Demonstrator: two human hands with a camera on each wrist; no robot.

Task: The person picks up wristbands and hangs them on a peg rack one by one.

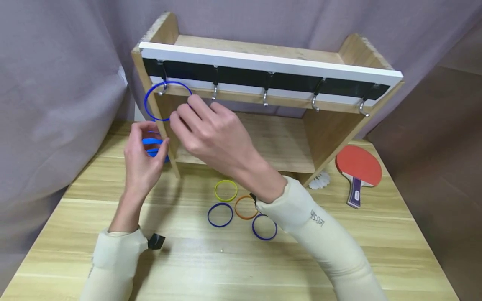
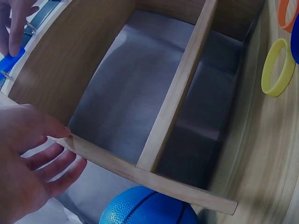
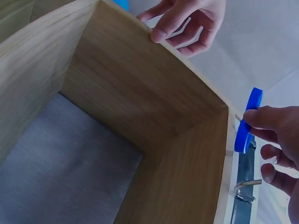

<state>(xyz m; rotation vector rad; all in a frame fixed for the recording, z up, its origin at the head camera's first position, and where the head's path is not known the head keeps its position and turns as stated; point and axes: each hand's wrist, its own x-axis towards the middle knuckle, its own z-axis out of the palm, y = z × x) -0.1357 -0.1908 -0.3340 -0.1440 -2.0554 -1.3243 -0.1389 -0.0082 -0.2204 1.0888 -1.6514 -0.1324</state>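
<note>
My right hand pinches a blue ring by its right side, thumb and fingertips on the band in the right wrist view. In the head view the ring surrounds the tip of the leftmost metal hook. That hook hangs from the black strip on the white rail of a wooden shelf. Lower down, my left hand holds the front edge of the shelf's left side panel, thumb on the edge and fingers outside. Behind it, a blue ball with dark lines is partly hidden.
More hooks line the rail to the right. On the table before the shelf lie a yellow ring, an orange ring and two dark blue rings. A shuttlecock and a red table tennis paddle lie at the right.
</note>
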